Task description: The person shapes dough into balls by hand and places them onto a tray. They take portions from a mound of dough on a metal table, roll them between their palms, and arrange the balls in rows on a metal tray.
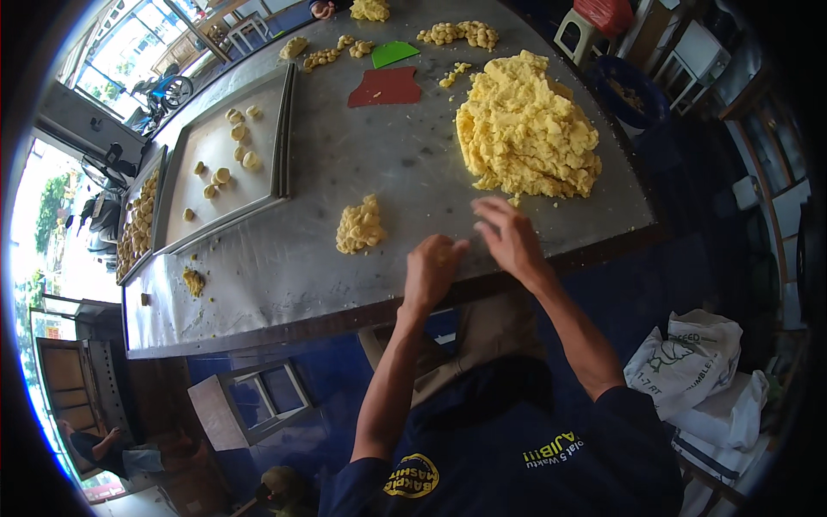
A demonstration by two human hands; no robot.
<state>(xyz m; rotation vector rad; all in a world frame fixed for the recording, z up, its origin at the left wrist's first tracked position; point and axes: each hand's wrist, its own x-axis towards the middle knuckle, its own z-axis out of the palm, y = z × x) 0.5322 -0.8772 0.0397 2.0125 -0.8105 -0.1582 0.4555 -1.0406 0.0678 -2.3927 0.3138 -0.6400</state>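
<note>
My left hand point(433, 269) is curled closed above the near edge of the metal table point(345, 146); whatever may be inside its fingers is hidden. To its right, my right hand point(512, 239) has its fingers stretched out and apart, with nothing seen in them. Just beyond that hand rises a big heap of crumbly yellow dough point(527, 129). A small pile of dough lumps point(360, 226) lies on the tabletop to the left of my left hand.
A shallow tray point(284, 129) with several round dough pieces lies left; a fuller tray point(158, 202) adjoins it. Farther back are a red scraper point(385, 87), a green scraper point(394, 54) and more dough lumps point(459, 34). White sacks point(689, 366) stand at lower right. Another person's hand point(323, 9) shows at the far edge.
</note>
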